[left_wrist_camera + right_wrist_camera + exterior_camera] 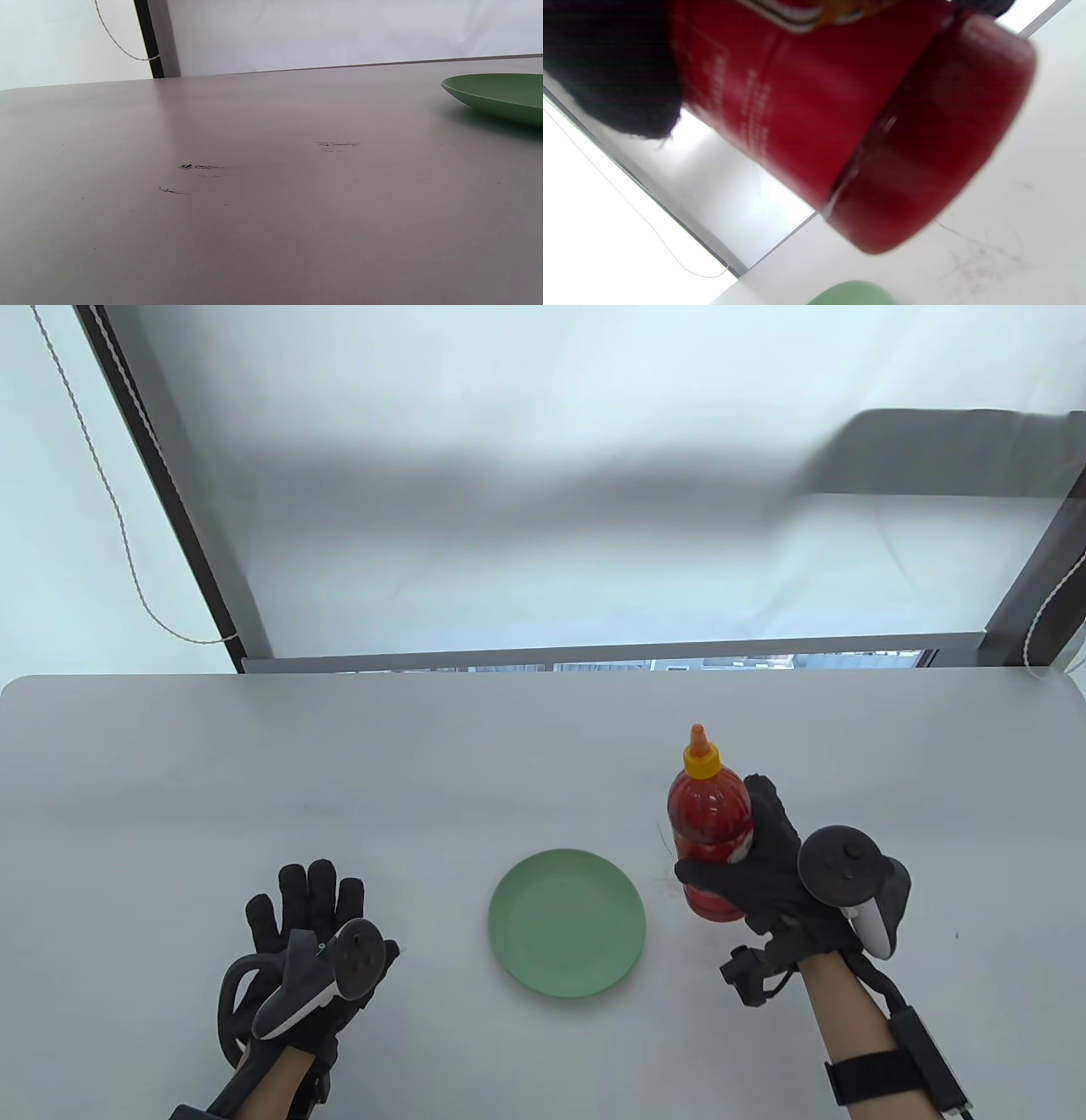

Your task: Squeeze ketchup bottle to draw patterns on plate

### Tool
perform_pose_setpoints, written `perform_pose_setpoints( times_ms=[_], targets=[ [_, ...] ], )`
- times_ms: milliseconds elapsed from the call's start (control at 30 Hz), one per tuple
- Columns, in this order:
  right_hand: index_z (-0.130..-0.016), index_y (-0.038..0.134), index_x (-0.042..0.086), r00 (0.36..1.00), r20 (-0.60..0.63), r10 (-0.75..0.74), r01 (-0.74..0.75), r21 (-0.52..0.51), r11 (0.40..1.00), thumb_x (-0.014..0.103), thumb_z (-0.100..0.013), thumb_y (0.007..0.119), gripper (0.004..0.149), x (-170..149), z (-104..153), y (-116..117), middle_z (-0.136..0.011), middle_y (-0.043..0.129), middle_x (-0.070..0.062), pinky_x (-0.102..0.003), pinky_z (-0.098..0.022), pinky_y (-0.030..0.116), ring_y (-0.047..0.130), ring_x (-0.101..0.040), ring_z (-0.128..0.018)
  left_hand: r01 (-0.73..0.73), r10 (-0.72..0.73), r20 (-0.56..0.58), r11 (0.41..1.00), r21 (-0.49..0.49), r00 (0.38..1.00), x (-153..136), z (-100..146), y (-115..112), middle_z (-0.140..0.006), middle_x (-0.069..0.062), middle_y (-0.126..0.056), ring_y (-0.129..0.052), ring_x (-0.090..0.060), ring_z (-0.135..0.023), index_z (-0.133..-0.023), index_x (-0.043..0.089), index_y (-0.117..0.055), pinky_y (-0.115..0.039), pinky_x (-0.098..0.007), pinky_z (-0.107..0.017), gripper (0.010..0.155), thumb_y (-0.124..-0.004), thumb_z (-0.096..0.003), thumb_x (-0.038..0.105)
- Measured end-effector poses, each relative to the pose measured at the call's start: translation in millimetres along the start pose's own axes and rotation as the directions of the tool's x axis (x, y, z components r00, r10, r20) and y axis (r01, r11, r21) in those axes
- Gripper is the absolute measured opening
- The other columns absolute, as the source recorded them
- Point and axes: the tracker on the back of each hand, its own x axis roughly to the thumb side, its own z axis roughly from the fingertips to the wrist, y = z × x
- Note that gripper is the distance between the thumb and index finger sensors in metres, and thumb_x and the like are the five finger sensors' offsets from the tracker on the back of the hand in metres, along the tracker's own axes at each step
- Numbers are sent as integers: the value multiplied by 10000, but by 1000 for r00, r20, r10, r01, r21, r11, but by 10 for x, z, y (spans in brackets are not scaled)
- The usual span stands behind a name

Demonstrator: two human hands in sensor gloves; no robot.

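Observation:
A green plate (567, 922) lies bare on the grey table (509, 746) between my hands. Its rim shows at the right of the left wrist view (496, 95) and at the bottom edge of the right wrist view (852, 294). My right hand (751, 869) grips a red ketchup bottle (708, 823) with a yellow cap and orange nozzle, upright, just right of the plate. In the tilted right wrist view the bottle (848, 118) fills the frame, its base a little off the table. My left hand (310, 920) rests flat on the table left of the plate, fingers spread, holding nothing.
The table's far edge meets a white wall and a dark frame (170, 492) with a hanging cord (110, 509). Small dark scuff marks (199, 167) show on the tabletop near my left hand.

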Motion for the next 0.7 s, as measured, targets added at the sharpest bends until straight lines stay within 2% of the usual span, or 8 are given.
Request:
perform_pose_setpoints(
  times_ms=[67,133,200,300,400,533,600,700],
  targets=[
    [-1121,518,133,999,9,-33,33,28,999,620,-438,1022,979,4,164,-18,-1223,438,-399,-807,-701,563,616,-659,-1066,5,-5,5,1000,0,1000,11,0,-8,-1231,-251,-47,-18,-508,-1086,-1174,132,-210,-74,-756,-673,828,-499,-561,607],
    [-1115,521,124,997,25,-75,74,44,996,617,-435,1030,982,-23,359,-18,-1143,646,-336,-766,-697,657,821,-539,-999,12,-12,12,1000,-5,1000,26,-3,-8,-1231,-251,-48,-19,-508,-1087,-1175,132,-211,-75,-757,-672,828,-500,-561,607],
    [-1116,526,123,995,25,-97,95,59,994,629,-434,1026,986,-56,499,0,-1074,750,-289,-753,-686,700,873,-492,-965,6,-6,26,1000,1,1000,38,12,25,-1230,-253,-47,-21,-509,-1086,-1174,130,-209,-78,-756,-673,830,-499,-560,608],
    [-1121,522,121,989,43,-140,137,66,988,624,-436,1027,989,-128,633,49,-1064,763,-270,-734,-684,726,876,-474,-951,-6,3,67,999,47,998,83,87,127,-1236,-259,-74,-52,-519,-1093,-1173,127,-209,-98,-760,-675,832,-496,-561,613],
    [-1126,519,120,980,47,-194,191,63,980,614,-438,1032,991,-228,675,124,-1065,762,-265,-721,-681,741,869,-476,-946,-27,18,136,997,67,991,224,120,331,-1236,-280,-115,-115,-545,-1094,-1171,108,-219,-154,-767,-676,842,-487,-564,625],
    [-1134,505,124,987,37,-154,150,85,985,621,-444,1023,996,-265,668,177,-1074,753,-255,-703,-692,742,858,-466,-955,-127,80,334,984,122,939,768,186,866,-1246,-289,-168,-171,-563,-1100,-1172,100,-222,-235,-765,-703,863,-510,-563,639],
    [-1132,507,122,988,27,-155,152,93,984,621,-443,1023,995,-298,686,218,-1073,753,-256,-700,-693,742,855,-466,-954,-209,131,424,967,144,896,1102,206,1107,-1251,-289,-187,-132,-567,-1088,-1170,94,-223,-201,-765,-695,845,-527,-574,611],
    [-1132,510,120,992,22,-124,121,112,986,620,-441,1025,996,-324,735,251,-1070,756,-256,-697,-694,743,857,-465,-950,-370,245,572,922,111,783,1588,219,1337,-1253,-278,-212,-124,-559,-1087,-1166,109,-254,-200,-761,-700,740,-564,-612,491]
  ],
)
